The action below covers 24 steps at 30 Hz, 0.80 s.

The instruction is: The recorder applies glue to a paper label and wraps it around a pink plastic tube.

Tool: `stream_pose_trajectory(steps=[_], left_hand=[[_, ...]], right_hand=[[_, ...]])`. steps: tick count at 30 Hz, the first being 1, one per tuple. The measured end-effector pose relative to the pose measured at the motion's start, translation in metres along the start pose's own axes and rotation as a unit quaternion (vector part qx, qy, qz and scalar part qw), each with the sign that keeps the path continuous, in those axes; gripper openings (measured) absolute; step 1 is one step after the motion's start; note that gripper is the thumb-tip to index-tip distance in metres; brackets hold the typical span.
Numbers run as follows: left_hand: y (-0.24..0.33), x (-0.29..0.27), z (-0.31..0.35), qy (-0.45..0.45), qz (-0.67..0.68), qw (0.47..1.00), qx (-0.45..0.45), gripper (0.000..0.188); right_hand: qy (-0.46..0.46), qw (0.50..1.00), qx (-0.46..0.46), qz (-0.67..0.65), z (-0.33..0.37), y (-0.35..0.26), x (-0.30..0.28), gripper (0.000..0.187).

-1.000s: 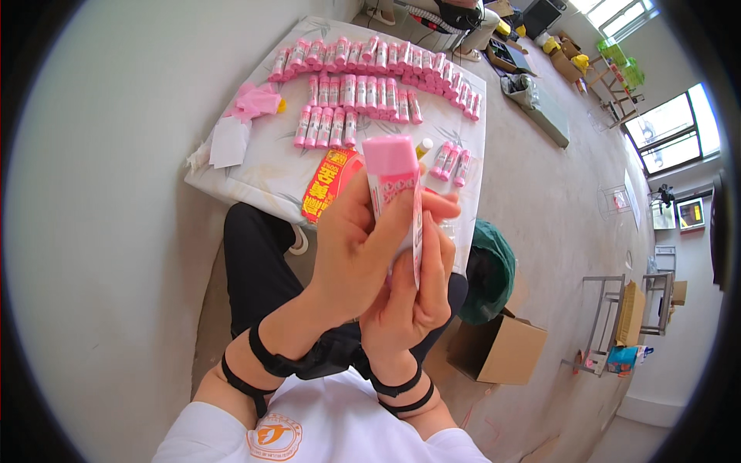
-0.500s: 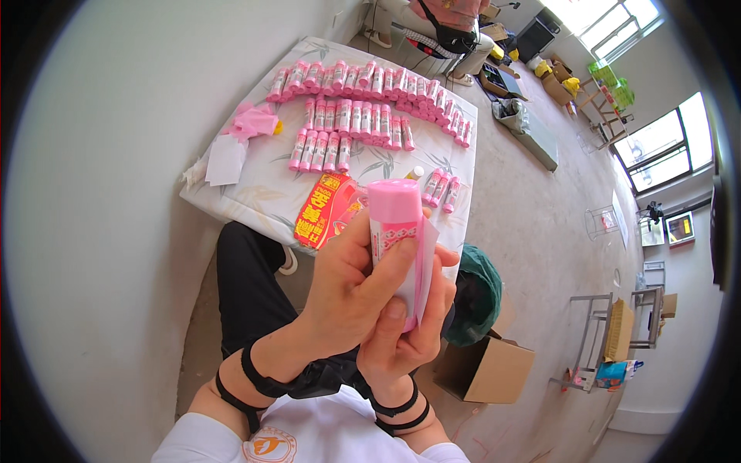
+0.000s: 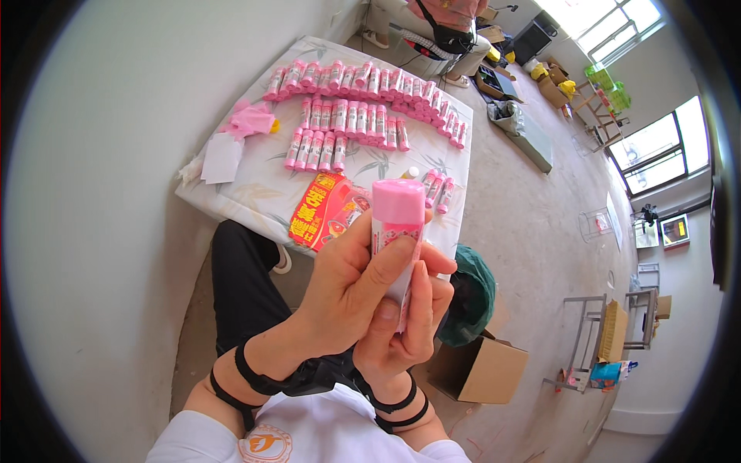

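Upright in front of me is a pink capped tube [image 3: 398,204] with a printed wrap-around label. My left hand [image 3: 349,282] is closed round it from the left, its thumb pressed across the label. From below and the right, my right hand [image 3: 413,320] grips the lower part, thumb and fingers against the tube's sides. The base is partly hidden by my fingers. Behind the hands, several similar pink tubes [image 3: 351,119] are ranged in rows on the table [image 3: 262,174], and a few more tubes [image 3: 435,190] lie near its right edge.
A red and yellow printed packet [image 3: 316,212] lies at the table's near edge. White sheets [image 3: 222,158] and pink film [image 3: 251,119] are at the left. Right of my knees stand a green-lined bin [image 3: 471,297] and an open cardboard box [image 3: 486,370]. Another person [image 3: 451,31] is beyond the table.
The loose label edge that stood out at the tube's right side now lies against it. My right fingers have shifted along that side. The view has moved slightly.
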<state>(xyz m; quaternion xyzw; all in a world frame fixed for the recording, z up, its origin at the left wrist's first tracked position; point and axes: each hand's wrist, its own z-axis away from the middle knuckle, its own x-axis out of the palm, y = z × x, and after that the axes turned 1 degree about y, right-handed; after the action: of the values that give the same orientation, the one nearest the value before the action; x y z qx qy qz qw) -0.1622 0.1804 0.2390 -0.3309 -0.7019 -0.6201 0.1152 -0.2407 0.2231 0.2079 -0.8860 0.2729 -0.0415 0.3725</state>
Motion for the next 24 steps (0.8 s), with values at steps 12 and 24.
stream_pose_trajectory(steps=[12, 24], left_hand=[[0.006, -0.005, 0.000, -0.036, -0.118, 0.992, 0.028, 0.038], [0.003, -0.005, -0.004, -0.076, -0.033, 0.996, 0.018, 0.035]], right_hand=[[-0.042, 0.998, -0.012, -0.038, -0.004, 0.002, -0.003, 0.035], [-0.052, 0.996, -0.062, 0.040, -0.005, 0.002, -0.007, 0.036]])
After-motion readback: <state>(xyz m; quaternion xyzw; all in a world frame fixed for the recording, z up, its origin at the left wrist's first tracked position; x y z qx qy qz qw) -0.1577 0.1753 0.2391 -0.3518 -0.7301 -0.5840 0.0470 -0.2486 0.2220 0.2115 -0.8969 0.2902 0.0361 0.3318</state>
